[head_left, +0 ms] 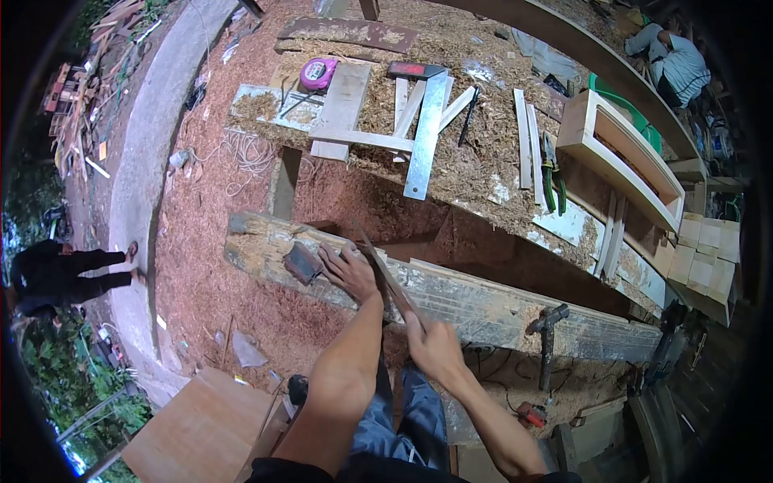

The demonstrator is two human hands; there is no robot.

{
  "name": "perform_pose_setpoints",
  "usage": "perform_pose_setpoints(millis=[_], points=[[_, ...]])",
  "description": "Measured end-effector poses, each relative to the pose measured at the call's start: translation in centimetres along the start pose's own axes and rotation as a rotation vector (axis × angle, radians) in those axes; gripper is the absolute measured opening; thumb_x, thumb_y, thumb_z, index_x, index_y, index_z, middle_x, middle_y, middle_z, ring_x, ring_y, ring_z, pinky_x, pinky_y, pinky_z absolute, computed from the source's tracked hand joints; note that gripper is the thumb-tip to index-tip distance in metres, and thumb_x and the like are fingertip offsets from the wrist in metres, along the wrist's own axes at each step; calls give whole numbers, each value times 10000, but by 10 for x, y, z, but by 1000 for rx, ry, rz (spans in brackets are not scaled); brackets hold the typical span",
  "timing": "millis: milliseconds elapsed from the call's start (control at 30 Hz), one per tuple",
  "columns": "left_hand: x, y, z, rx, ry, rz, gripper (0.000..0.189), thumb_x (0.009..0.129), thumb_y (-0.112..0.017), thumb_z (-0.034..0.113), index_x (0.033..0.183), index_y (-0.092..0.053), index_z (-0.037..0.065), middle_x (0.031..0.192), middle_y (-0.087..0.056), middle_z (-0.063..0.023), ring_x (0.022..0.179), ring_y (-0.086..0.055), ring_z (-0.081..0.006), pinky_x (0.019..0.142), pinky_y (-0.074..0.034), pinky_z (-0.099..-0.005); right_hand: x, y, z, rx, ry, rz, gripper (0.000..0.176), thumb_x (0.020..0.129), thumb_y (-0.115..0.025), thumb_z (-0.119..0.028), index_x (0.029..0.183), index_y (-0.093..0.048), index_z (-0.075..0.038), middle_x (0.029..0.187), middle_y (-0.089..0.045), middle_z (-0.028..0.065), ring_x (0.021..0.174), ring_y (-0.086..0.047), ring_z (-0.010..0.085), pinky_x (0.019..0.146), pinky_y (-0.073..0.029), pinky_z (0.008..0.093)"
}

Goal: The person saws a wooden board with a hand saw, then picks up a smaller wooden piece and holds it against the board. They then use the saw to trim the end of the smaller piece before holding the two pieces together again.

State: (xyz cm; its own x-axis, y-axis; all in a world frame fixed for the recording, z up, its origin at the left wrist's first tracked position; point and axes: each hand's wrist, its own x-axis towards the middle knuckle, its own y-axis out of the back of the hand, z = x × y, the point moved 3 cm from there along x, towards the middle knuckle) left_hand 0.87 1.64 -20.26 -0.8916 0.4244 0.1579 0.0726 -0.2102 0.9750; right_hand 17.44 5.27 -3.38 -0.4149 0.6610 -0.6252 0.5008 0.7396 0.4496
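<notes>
a worker's bare left hand (351, 272) lies with fingers spread on a weathered plank (499, 312) at the middle of the frame, its fingertips just beside a dark block (303, 263), while the right hand (433, 348), lower and to the right, is curled around the near end of a long thin tool (388, 278), perhaps a saw seen edge-on. whether the left hand pins a smaller piece under its palm cannot be told. the step in hand appears to be cutting or dressing wood at the plank's edge; the next move, by the look of it, calls for the left hand to bear down steadily, fingers clear of the blade, while the right keeps its line. a hammer (547, 326) lies across the plank at right of centre. on the shaving-strewn worktop across the top of the frame sit a purple tape measure (318, 74), a metal square (428, 133), green-handled pliers (551, 177) and, at upper right, an open wooden box (578, 129). another person (72, 270) stands at far left.
</notes>
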Motion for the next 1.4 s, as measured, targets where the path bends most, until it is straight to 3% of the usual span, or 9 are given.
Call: perform_pose_setpoints(millis=[133, 367, 700, 867, 1167, 1233, 1267, 1300, 1400], points=[[0, 6, 4, 18, 13, -59, 290, 801, -576, 159, 1087, -566, 118, 1456, -316, -156, 1387, -233, -318, 1113, -188, -508, -53, 37, -1, 58, -133, -111, 369, 930, -457, -323, 1120, -639, -64, 665, -585, 296, 700, -603, 468, 677, -493, 506], [7, -15, -8, 60, -62, 78, 267, 805, -588, 176, 1068, -573, 134, 1428, -367, -159, 1362, -293, -325, 1095, -232, -492, 65, -33, 7, 89, -9, -13, 458, 915, -465, -406, 1017, -660, -5, 757, -588, 331, 804, -587, 497, 753, -474, 526], [0, 11, 7, 31, -15, -18, 250, 831, -564, 173, 1072, -567, 106, 1432, -355, -156, 1376, -257, -333, 1099, -218, -496, -35, 16, 22, 109, 9, 19, 397, 924, -474, -354, 1034, -668, -26, 650, -574, 303, 690, -601, 475, 671, -494, 505], [3, -12, -12, 55, -39, 31, 223, 859, -554, 205, 1060, -562, 112, 1418, -372, -162, 1359, -293, -336, 1085, -249, -500, 65, -35, 6, 84, -22, -12, 444, 925, -471, -368, 902, -684, 21, 677, -573, 315, 732, -599, 479, 706, -480, 514], [-1, 18, 10, 12, 10, -90, 306, 814, -574, 147, 1114, -550, 89, 1439, -333, -188, 1377, -246, -334, 1120, -172, -486, -75, 31, 51, -8, -121, -85, 378, 917, -492, -317, 1037, -668, -4, 666, -585, 282, 646, -614, 437, 603, -491, 472], [0, 13, 8, 13, 6, -85, 294, 820, -570, 149, 1108, -555, 93, 1435, -342, -183, 1375, -252, -335, 1118, -179, -486, -33, 17, 37, 81, 20, 17, 371, 915, -496, -324, 1012, -677, -15, 660, -575, 293, 671, -612, 445, 606, -488, 478], [-5, 9, 0, 14, 0, -66, 278, 828, -566, 155, 1101, -559, 102, 1428, -353, -176, 1373, -259, -336, 1114, -186, -487, -2, -3, 37, 73, -72, -19, 361, 911, -503, -326, 973, -684, -21, 669, -574, 301, 688, -607, 458, 608, -487, 478], [-2, 1, 0, 1, -8, -28, 263, 836, -562, 161, 1095, -563, 112, 1421, -364, -169, 1370, -266, -336, 1111, -193, -489, 29, -23, 30, 165, 63, 93, 476, 921, -500, -397, 875, -647, 54, 648, -522, 333, 704, -598, 469, 593, -459, 466], [0, -3, -4, -52, -39, 14, 268, 830, -575, 176, 1095, -566, 137, 1418, -370, -162, 1369, -270, -332, 1107, -202, -493, 64, -35, 12, 84, 47, 42, 535, 915, -480, -453, 877, -651, 52, 695, -552, 333, 763, -577, 501, 662, -461, 503]])
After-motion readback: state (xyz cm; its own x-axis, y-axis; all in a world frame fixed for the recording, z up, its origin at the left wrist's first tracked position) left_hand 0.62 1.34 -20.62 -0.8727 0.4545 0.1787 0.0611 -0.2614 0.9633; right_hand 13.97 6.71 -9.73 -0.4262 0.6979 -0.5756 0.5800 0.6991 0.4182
